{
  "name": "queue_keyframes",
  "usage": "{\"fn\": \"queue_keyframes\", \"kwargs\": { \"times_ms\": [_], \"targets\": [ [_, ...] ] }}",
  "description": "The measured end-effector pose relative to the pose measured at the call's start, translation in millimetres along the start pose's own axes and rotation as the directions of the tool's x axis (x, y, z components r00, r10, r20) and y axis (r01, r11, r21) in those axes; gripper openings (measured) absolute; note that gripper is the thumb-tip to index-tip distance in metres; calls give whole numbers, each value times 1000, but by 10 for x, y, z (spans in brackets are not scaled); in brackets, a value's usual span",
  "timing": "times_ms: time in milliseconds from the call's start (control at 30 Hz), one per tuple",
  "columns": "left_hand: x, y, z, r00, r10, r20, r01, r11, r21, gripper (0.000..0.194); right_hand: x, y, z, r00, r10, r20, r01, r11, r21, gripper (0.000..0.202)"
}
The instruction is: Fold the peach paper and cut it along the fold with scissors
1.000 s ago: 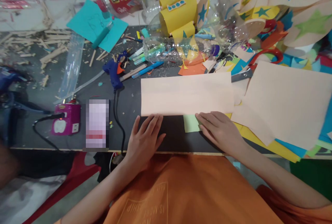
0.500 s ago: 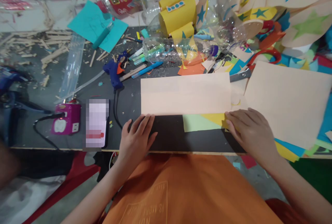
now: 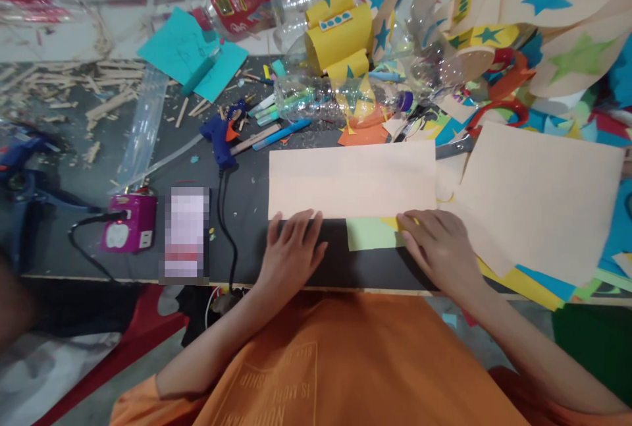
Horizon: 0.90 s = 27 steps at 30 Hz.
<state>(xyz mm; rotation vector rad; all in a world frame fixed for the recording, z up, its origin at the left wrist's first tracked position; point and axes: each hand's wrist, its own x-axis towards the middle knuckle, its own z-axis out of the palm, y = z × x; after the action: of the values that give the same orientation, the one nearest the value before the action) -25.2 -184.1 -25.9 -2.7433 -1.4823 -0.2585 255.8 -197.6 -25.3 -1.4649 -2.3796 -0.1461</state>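
A pale peach sheet of paper [image 3: 350, 176], long and rectangular, lies flat on the dark table in front of me. At its near edge, toward the left end, my left hand [image 3: 292, 248] rests with fingers spread, the tips touching the paper. My right hand [image 3: 439, 241] lies palm down at the near right edge, fingers stretched out over the border. Between the hands a light green paper piece [image 3: 372, 234] shows under the near edge, with a bit of yellow paper beside it, partly hidden by my right fingers.
To the right is a larger peach sheet [image 3: 540, 199] over coloured scraps, near red-handled scissors [image 3: 498, 113]. Behind are clear plastic bottles [image 3: 320, 98] and a yellow paper-wrapped bottle [image 3: 340, 37]. Leftward sit a blue glue gun [image 3: 217, 139], a phone [image 3: 186, 232] and a magenta power adapter [image 3: 129, 222].
Both hands have slid inward along the sheet's near edge, my left hand to the right and my right hand to the left. The paper stays in place.
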Motion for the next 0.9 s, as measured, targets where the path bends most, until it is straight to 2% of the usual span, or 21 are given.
{"fn": "queue_keyframes", "kwargs": {
  "times_ms": [133, 233, 300, 433, 533, 633, 733, 800, 833, 900],
  "targets": [
    [132, 284, 143, 994, 109, -15, -110, 986, -123, 38, 197, -292, 100, 997, -76, -14, 76, 995, 70, 26],
    [151, 324, 165, 995, 99, 5, -98, 985, -141, 38, 235, -384, 94, 993, -69, 98, 58, 991, 117, 31],
    [106, 237, 127, 995, 85, 43, -79, 988, -134, 39, 190, -342, 67, 991, -37, 130, 20, 991, 131, 34],
    [-115, -98, 24, 995, -41, 90, 50, 994, -100, 41, -6, -84, -19, 999, 15, 35, -19, 995, 96, 32],
    [-320, -336, -11, 993, -107, 47, 109, 994, -26, 37, -183, 139, -102, 999, 33, 40, -32, 999, -19, 27],
    [-455, -455, -10, 991, -133, -17, 133, 988, 78, 35, -330, 306, -159, 996, 61, 58, -56, 995, -85, 26],
    [-499, -465, 5, 989, -140, -47, 143, 986, 90, 35, -384, 409, -169, 986, 147, 73, -149, 988, 27, 25],
    [-510, -452, 17, 987, -151, -49, 154, 986, 65, 37, -348, 457, -166, 954, 286, 91, -299, 931, 210, 25],
    [-517, -450, 23, 986, -159, -47, 161, 986, 48, 40, -310, 478, -165, 918, 376, 124, -395, 860, 323, 24],
    [-540, -459, 35, 985, -169, -42, 169, 986, 8, 47, -205, 520, -162, 799, 548, 245, -583, 611, 535, 27]
  ]
}}
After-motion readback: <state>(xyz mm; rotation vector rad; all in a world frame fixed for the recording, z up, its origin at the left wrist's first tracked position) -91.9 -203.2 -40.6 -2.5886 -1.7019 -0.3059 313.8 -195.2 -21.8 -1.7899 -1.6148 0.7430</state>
